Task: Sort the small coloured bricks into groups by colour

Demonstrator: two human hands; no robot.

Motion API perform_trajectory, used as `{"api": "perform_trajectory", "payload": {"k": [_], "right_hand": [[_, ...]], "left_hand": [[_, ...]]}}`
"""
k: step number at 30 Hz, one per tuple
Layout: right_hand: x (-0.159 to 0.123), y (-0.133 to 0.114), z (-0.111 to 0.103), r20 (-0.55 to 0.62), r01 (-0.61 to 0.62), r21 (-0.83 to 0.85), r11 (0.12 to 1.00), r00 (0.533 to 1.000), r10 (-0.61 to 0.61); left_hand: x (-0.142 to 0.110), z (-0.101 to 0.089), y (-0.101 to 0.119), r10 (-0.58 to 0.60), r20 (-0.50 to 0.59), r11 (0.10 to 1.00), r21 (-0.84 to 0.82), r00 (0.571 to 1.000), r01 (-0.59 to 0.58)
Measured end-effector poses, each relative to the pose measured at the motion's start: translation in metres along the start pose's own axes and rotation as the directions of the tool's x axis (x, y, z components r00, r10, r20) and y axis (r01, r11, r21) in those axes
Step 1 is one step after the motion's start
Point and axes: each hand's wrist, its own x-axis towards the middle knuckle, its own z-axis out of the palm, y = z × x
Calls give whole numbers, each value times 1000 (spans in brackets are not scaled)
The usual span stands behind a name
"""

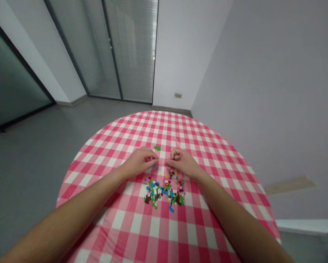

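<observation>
My left hand point(140, 160) and my right hand point(181, 163) rest on a round table point(125, 226) with a red-and-white checked cloth. Both are closed in a pinch, fingertips almost meeting near the table's middle. Whatever sits between the fingertips is too small to name; a thin pale strand seems to run up from my right hand. Just nearer to me lies a heap of tiny coloured pieces point(164, 191), green, blue, brown, white and red. A single green piece point(157, 148) lies beyond my left hand.
The table stands in a bare room with a grey floor point(29, 153). A grey wall point(276, 91) rises close on the right, and glass doors with blinds point(125, 47) stand at the back.
</observation>
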Motion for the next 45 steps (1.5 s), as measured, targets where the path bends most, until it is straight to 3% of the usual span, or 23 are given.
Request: {"api": "perform_trajectory", "payload": {"k": [3,6,9,11,14,22,28,34,39,45], "right_hand": [[3,0,-13,-84,-11,-152,988,996,-1],[5,-1,-32,-112,-15,-392,920,993,-31],[3,-4,-49,60,-10,-576,817,997,55],[0,-6,-55,196,14,-637,771,970,144],[-3,-8,-53,265,44,-684,729,945,192],[-8,-17,-27,180,13,-793,609,960,214],[-10,-18,-23,170,50,-839,541,970,173],[-6,-15,-32,121,18,-822,568,982,144],[-6,-14,-34,159,29,-818,575,971,177],[-8,-16,-32,223,120,-840,529,966,134]], "left_hand": [[3,-6,-23,-107,-29,990,87,994,110],[6,-9,-43,-201,-21,968,152,979,202],[6,-9,-52,-210,0,965,160,978,207],[6,-8,-54,-194,8,969,160,981,191],[5,-7,-54,-187,8,970,159,982,183],[6,-6,-52,-209,19,967,152,978,204],[6,-7,-56,-193,23,968,166,981,186],[5,-7,-57,-212,13,967,149,977,208],[5,-7,-56,-217,0,965,149,976,214],[5,-6,-53,-197,11,968,163,980,192]]}}
